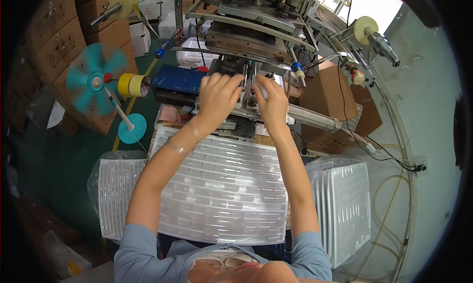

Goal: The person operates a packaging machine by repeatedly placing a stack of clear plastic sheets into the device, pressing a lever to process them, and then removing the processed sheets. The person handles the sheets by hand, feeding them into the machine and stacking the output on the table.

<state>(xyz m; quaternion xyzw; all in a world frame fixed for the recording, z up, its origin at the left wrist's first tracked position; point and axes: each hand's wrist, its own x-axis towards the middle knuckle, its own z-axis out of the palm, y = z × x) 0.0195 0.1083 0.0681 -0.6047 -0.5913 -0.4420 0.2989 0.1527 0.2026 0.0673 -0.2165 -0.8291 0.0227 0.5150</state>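
My left hand (220, 96) reaches over the left side of a metal fixture (247, 98) under the head of a press machine (247, 42). Its fingers are bent towards the metal bars in the middle; what they touch is hidden. My right hand (271, 100) is at the right side of the same fixture, with a small whitish, translucent piece (263, 90) by its thumb and forefinger. Whether that piece is gripped is unclear. Below the hands, a large ribbed translucent plastic tray (221, 187) lies between my forearms, with rows of small parts in its upper rows.
Stacked plastic trays stand at left (122, 198) and right (351, 212). A turquoise fan (97, 80) spins beside tape rolls (133, 85). A blue metal box (179, 79) sits left of the fixture. Cardboard boxes (59, 53) are piled at left; an open carton (325, 94) stands at right near hanging cables.
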